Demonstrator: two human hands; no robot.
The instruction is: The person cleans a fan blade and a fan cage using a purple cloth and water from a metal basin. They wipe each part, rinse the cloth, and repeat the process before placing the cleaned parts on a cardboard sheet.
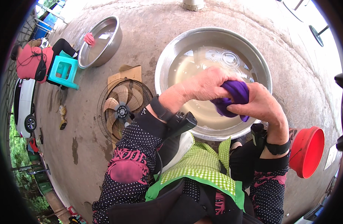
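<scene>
A bunched purple cloth point(235, 95) is gripped between my two hands above a large round metal basin point(185, 42). My left hand point(209, 84) has its fingers closed around the upper left part of the cloth. From the right, my right hand point(254, 102) grips the other side, with its thumb pressed on the lower folds. Cloudy water point(185, 72) stands in the basin, with bubbles and ring-shaped ripples beyond the cloth. Some of the cloth is hidden by my fingers.
A red bucket point(307, 151) lies or leans to the right. A caged fan point(121, 111) is at the left, by a piece of cardboard point(133, 73). Farther left, a person point(31, 63) sits near a turquoise stool point(72, 71) and a second metal basin point(115, 39) with a pink cloth point(89, 39).
</scene>
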